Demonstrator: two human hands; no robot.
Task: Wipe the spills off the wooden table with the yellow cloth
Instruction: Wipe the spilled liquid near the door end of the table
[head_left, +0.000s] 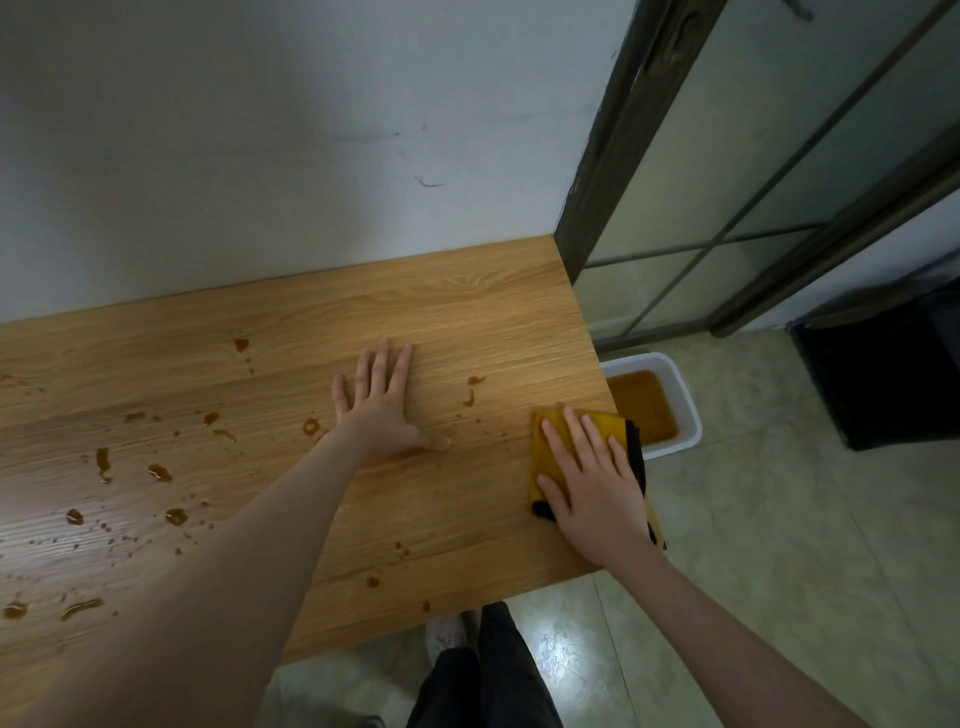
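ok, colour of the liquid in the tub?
Amber-brown, like the spills; tub is white. Head view.

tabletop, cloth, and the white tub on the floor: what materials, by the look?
Table: wood-grain top, semi-matte; the very regular printed-looking grain suggests laminate, though it could be veneer. Yellow cloth: soft folded fabric with a black layer or edging, probably microfibre. White tub: smooth, glossy, rounded rim, likely plastic, holding brown liquid.

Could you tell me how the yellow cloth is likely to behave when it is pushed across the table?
The yellow cloth looks folded and soft, so it would probably bunch rather than slide stiffly. The right hand lies flat on it, which should keep it spread. Near the table edge, it might droop over.
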